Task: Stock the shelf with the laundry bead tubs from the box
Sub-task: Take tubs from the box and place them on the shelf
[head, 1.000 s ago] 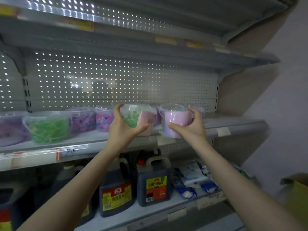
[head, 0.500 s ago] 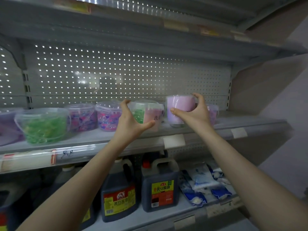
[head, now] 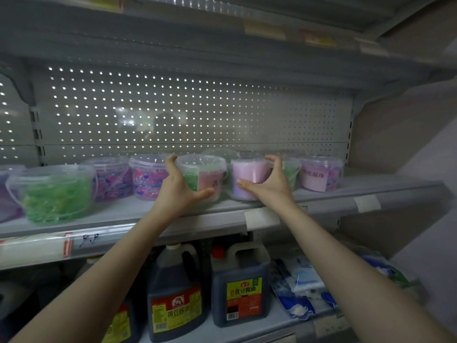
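My left hand point(head: 179, 191) grips a clear tub of green beads with a pink label point(head: 205, 177), resting on the grey middle shelf point(head: 222, 214). My right hand point(head: 269, 184) wraps around a purple tub point(head: 248, 177) that stands on the same shelf just to the right. Other tubs line the shelf: a large green one point(head: 54, 191) at the left, two pink-and-blue ones point(head: 146, 179) beside it, and a pink-labelled one point(head: 319, 174) at the right. The box is out of view.
Dark soy sauce jugs point(head: 239, 285) and blue-white packets point(head: 301, 285) fill the shelf below. A perforated back panel point(head: 197, 115) closes the rear, an upper shelf point(head: 222, 45) hangs overhead, and a wall point(head: 425, 169) stands at the right.
Both hands have pushed their tubs forward and set them down on the shelf, side by side. The view has moved closer to the shelf.
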